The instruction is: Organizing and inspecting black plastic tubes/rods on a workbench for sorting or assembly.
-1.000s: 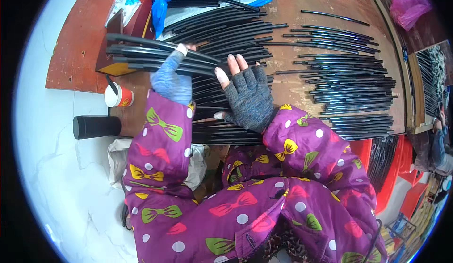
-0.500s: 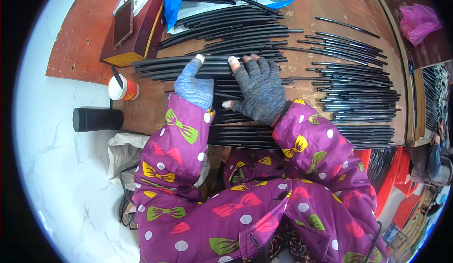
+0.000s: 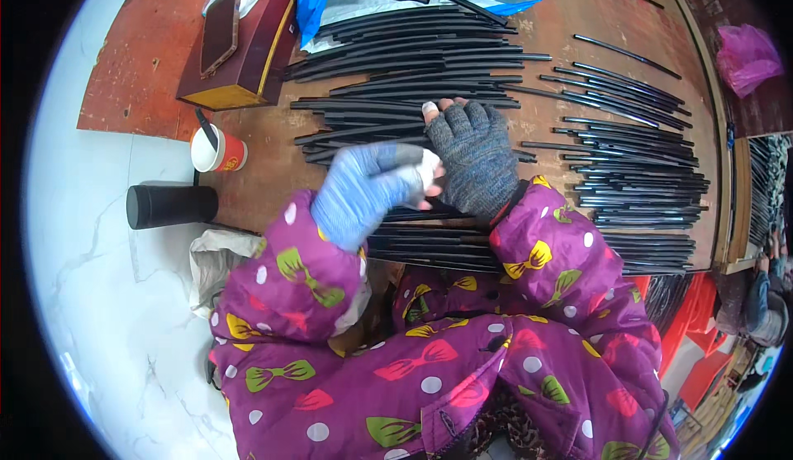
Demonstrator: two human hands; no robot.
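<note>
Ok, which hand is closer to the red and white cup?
Left. The left hand is to the right of the cup and slightly lower in the picture; the right hand is farther right, on the left hand's far side from it.

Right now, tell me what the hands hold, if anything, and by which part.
It cannot be told: the left hand is curled and blurred, its grasp hidden; the right hand lies over the black rods, palm down.
</note>
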